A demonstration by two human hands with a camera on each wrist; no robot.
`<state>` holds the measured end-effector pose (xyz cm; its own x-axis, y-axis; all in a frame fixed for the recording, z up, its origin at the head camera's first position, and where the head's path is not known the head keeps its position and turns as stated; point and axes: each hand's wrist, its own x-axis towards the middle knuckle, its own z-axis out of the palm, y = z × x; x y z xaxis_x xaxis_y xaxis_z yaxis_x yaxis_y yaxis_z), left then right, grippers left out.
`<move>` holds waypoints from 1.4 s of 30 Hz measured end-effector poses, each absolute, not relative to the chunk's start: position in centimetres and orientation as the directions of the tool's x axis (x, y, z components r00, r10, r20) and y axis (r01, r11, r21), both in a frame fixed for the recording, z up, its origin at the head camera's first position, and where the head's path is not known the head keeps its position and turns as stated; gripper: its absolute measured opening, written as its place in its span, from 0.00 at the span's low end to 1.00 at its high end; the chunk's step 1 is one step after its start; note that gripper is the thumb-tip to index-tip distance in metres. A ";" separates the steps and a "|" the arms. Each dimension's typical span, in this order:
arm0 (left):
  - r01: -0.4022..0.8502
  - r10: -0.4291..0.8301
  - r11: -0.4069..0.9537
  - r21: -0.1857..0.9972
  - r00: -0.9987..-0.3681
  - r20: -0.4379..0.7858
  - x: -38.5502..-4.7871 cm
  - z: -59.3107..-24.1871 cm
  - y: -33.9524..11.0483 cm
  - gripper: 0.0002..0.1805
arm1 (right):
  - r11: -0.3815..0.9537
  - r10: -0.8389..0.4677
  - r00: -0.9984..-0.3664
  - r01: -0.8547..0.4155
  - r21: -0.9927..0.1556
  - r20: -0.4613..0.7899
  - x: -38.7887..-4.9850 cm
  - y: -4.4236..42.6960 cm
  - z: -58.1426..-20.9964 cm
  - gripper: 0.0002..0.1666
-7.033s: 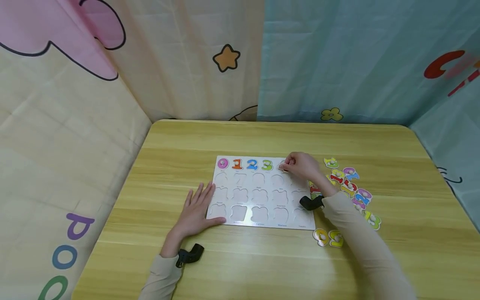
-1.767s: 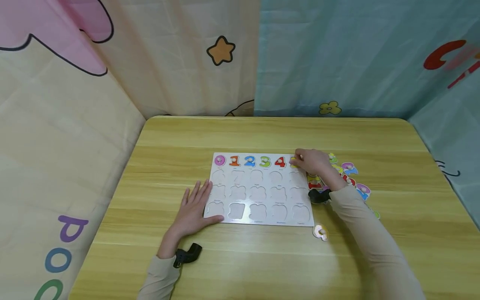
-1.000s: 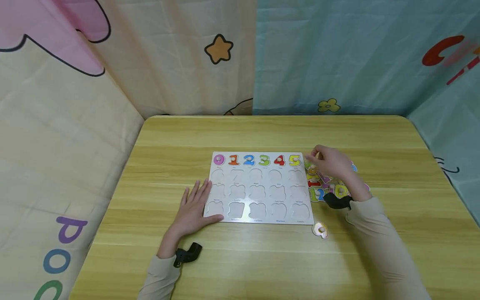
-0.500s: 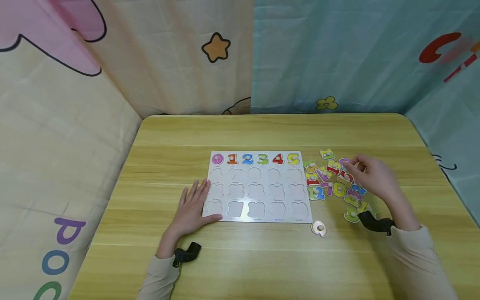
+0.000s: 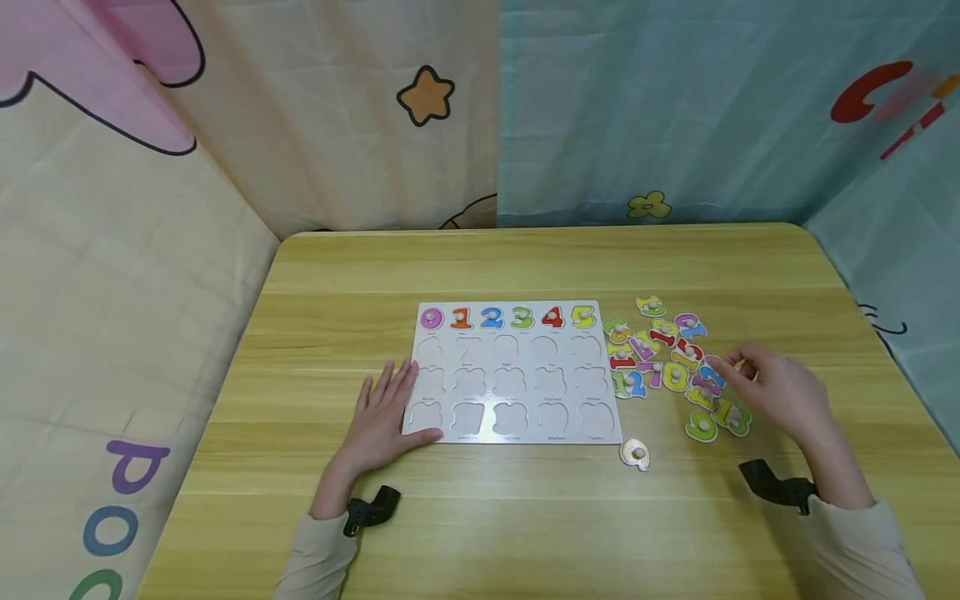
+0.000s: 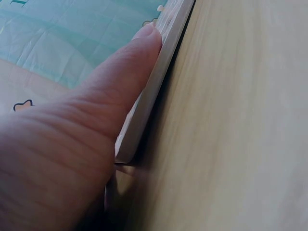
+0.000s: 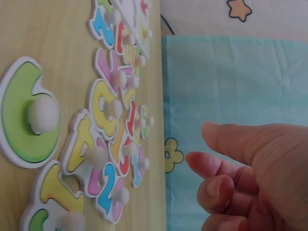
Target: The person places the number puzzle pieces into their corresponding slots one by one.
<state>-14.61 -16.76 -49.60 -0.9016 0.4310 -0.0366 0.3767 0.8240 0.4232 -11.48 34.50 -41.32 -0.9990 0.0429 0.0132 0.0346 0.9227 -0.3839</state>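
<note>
A white number puzzle board [image 5: 517, 425] lies on the table, pieces 0 to 5 seated along its top row and its lower recesses bare. My left hand [image 5: 382, 421] rests on the board's left edge with straight, spread fingers; the left wrist view shows the thumb [image 6: 120, 72] along the edge. Above the right side of the loose number pieces [image 5: 675, 378] is my right hand [image 5: 783, 392], holding nothing. In the right wrist view its thumb and index finger [image 7: 204, 163] are apart, the other fingers loosely bent. A green 6-or-9-shaped piece [image 7: 24, 115] with a round knob lies near.
A single 9-like piece [image 5: 635, 454] lies off the board's lower right corner. Several knobbed pieces sit close together or overlap right of the board. Printed curtains [image 5: 645, 108] stand behind the wooden table [image 5: 510, 525]. A black wrist camera [image 5: 776, 485] is on the right wrist.
Over these frames the 4 and yellow 5 came to lie in the board's top row. My right hand left the board, moving right and then nearer across the pieces. My left hand stayed put.
</note>
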 end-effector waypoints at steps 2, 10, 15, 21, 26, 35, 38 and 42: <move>0.377 0.431 0.824 0.423 -0.902 -0.035 -14.6 -49.6 -16.8 0.59 | 0.921 0.046 -0.999 0.046 -0.387 -0.010 -11.3 34.5 -41.5 0.23; 0.388 0.440 0.817 0.426 -0.898 -0.028 -14.6 -49.5 -16.6 0.59 | 0.891 -0.134 -0.975 -0.042 -0.451 -0.175 -10.4 35.1 -42.5 0.15; 0.382 0.435 0.820 0.426 -0.900 -0.032 -14.6 -49.5 -16.7 0.59 | 0.783 -0.344 -0.905 -0.129 -0.609 -0.250 -9.8 35.6 -43.9 0.15; 0.382 0.435 0.821 0.423 -0.900 -0.032 -14.6 -49.5 -16.7 0.59 | 0.757 -0.371 -0.903 -0.158 -0.634 -0.218 -9.5 35.5 -44.8 0.12; 0.384 0.435 0.822 0.420 -0.900 -0.029 -14.6 -49.7 -16.8 0.59 | 0.803 -0.317 -0.930 -0.159 -0.575 -0.185 -9.6 35.2 -45.1 0.10; 0.387 0.435 0.821 0.420 -0.900 -0.021 -14.5 -49.5 -16.8 0.59 | 0.829 -0.284 -0.933 -0.123 -0.545 -0.221 -9.2 34.5 -44.9 0.08; 0.383 0.433 0.822 0.421 -0.901 -0.024 -14.5 -49.6 -16.8 0.59 | 0.843 -0.298 -0.934 -0.160 -0.513 -0.197 -9.2 34.3 -44.8 0.07; 0.381 0.432 0.822 0.424 -0.901 -0.027 -14.5 -49.7 -16.8 0.59 | 0.877 -0.305 -0.939 -0.213 -0.432 -0.158 -9.4 33.8 -44.9 0.08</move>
